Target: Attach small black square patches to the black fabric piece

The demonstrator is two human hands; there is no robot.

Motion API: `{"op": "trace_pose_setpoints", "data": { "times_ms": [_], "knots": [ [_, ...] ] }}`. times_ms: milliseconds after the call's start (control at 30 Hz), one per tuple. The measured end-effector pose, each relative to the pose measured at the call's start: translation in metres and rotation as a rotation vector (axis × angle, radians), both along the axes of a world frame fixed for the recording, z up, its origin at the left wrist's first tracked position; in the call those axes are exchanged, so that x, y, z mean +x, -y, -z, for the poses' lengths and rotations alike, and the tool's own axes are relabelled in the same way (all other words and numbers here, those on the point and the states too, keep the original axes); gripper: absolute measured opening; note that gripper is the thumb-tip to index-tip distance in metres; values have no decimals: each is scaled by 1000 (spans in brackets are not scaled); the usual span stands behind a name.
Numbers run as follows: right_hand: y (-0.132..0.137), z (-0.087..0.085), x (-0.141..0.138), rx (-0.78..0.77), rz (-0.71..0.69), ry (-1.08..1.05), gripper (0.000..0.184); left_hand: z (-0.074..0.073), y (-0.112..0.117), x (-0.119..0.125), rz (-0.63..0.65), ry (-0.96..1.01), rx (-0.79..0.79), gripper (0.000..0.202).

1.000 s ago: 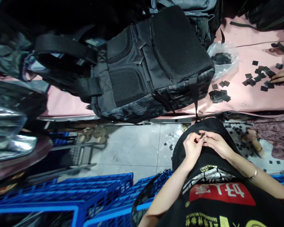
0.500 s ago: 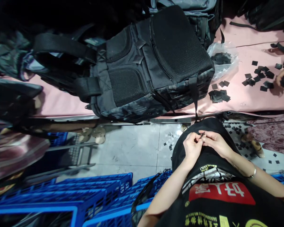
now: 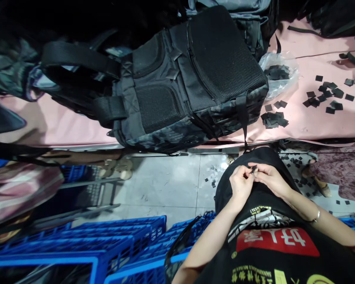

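Note:
My left hand (image 3: 240,184) and my right hand (image 3: 269,178) meet over my lap, against my black shirt. Both pinch a small black piece (image 3: 253,169) between their fingertips; it is too small to tell more. A black camouflage backpack (image 3: 177,83) lies on the pink table (image 3: 313,122) just ahead of my hands. Several small black squares (image 3: 273,118) lie on the table to the right of the backpack.
A clear plastic bag (image 3: 278,73) of black pieces sits behind the squares. More squares litter the grey floor (image 3: 165,185). Blue plastic crates (image 3: 106,248) stand at my lower left. Another person's patterned garment (image 3: 340,165) shows at the right, more bags at the left.
My hands stay pinched together in my lap. Another person's hand at the right table edge has withdrawn out of view. The bags at far left have shifted.

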State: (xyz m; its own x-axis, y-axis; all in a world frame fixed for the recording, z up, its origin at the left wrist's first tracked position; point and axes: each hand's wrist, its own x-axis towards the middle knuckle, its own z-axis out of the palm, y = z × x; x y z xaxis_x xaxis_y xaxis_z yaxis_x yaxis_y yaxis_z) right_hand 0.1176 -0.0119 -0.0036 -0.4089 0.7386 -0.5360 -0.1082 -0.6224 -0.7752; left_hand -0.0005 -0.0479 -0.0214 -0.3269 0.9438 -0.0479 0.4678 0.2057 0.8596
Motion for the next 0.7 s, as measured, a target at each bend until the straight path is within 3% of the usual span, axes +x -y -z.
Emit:
{"op": "trace_pose_setpoints", "data": {
  "times_ms": [367,700],
  "knots": [
    [0,0,-3,4,24,22,39,0,1,0,9,-41,13,14],
    [1,8,-2,8,-3,8,39,5,2,2,63,-159,123,22]
  ]
}}
